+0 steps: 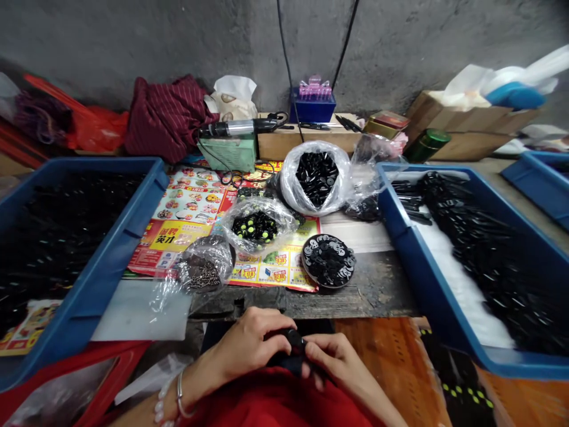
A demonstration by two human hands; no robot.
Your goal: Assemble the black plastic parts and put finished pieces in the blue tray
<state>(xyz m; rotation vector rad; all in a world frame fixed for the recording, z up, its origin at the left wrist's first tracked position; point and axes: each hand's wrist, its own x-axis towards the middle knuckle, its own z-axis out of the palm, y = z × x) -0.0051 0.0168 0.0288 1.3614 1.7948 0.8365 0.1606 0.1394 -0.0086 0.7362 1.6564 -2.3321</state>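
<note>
Black part (294, 339) sits low at the near edge of the scene, just this side of the counter (377, 287) and above the red cloth (275, 400) over the person's lap. Both hands are on it. The left hand (255, 341) curls over it from the left, its grip narrow, with fingers and thumb closed about the piece. From the right, the right hand (326, 356) has a narrow grip too, thumb and finger pinching the near-right end. Much of the piece is hidden by the fingers, so I can't make out its full shape.

Beyond the hands, a round dish (329, 287) heaped with flat black discs (326, 258) rests near the counter's edge. Left of it, on bright printed flyers (191, 198), lie a clear bag (287, 228) of black and lime-green pieces (254, 228) and, nearer, another bag (229, 252) with small metal bits (204, 274). Farther back stands a white bag (291, 178) full of shiny black pieces (316, 175).

Blue bins flank all this: the left bin (113, 255) and the right bin (424, 284) both carry masses of black pieces. At the far side, a corded tool (237, 127) lies across a pale green box (233, 153).
</note>
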